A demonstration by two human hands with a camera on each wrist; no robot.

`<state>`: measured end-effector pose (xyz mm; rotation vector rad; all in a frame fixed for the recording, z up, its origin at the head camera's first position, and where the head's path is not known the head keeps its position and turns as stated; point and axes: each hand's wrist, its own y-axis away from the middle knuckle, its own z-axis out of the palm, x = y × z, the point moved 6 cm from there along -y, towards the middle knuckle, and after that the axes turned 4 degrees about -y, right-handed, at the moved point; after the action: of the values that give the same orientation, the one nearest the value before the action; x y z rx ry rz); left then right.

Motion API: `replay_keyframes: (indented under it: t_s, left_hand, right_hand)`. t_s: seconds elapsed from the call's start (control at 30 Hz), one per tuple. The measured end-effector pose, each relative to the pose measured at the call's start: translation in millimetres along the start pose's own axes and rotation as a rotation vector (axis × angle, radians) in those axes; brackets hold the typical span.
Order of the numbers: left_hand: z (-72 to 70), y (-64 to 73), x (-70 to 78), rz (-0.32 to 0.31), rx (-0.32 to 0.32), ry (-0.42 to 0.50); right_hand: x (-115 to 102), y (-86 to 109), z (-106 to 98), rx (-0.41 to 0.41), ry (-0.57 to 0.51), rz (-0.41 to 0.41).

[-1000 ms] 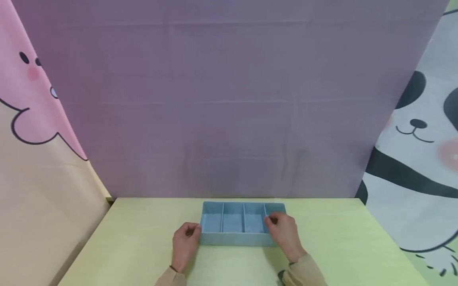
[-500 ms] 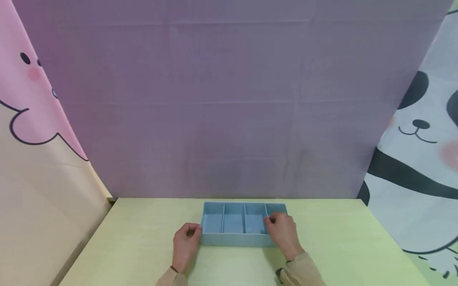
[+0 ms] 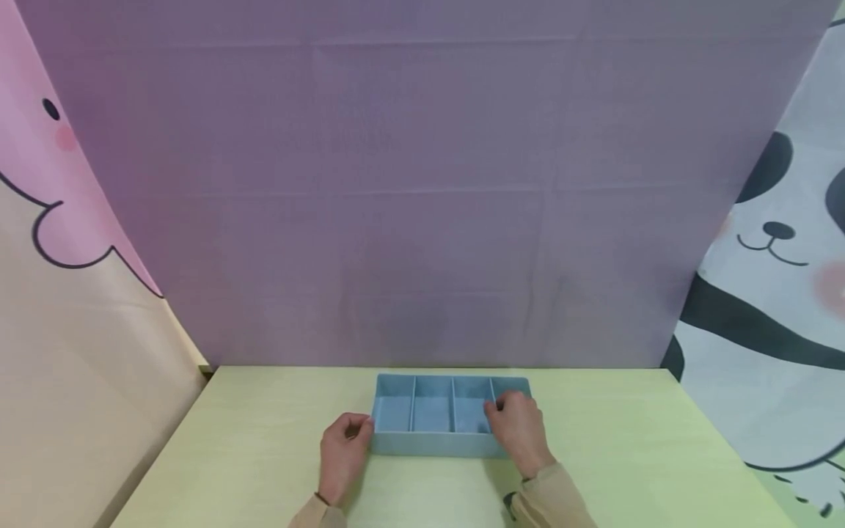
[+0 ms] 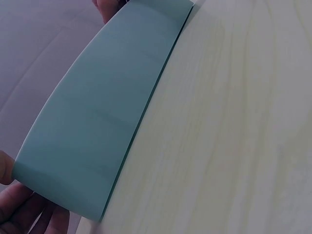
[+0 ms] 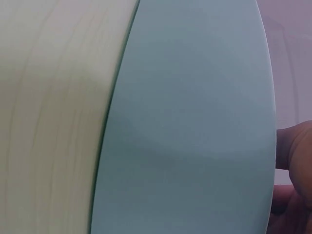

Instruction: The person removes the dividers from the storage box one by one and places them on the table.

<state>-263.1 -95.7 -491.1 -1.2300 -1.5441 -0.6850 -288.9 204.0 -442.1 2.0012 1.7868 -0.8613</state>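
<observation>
A blue-grey divided tray (image 3: 436,444) stands on the table, its long front wall toward me. My left hand (image 3: 345,455) holds the tray's left end. In the left wrist view its thumb (image 4: 5,168) lies at the rim and its fingers (image 4: 34,209) at the end wall. My right hand (image 3: 520,433) reaches over the front wall at the right, fingers curled, thumb and forefinger close together near the rightmost divider. Whether they pinch anything is hidden. In the right wrist view, the tray's front wall (image 5: 190,122) covers part of the fingers (image 5: 292,151).
The pale wooden table (image 3: 251,440) extends on both sides of the tray. A purple cloth backdrop (image 3: 422,220) hangs behind it, with a panda-print cloth (image 3: 779,308) at right and a pink cartoon cloth (image 3: 72,220) at left. Something dark (image 3: 510,506) shows beside the right sleeve.
My right hand has shifted slightly left over the tray, its thumb now just left of the rightmost divider. My left hand stays at the tray's left end. The head view drifts a little.
</observation>
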Motion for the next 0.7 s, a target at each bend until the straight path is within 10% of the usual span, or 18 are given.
replay_keyframes:
  t_s: [0.7]
  left_hand:
    - [1.2,-2.0,-4.6,0.016,0.018,0.0]
  right_hand:
    - [-1.5,0.4,1.6,0.027,0.017,-0.004]
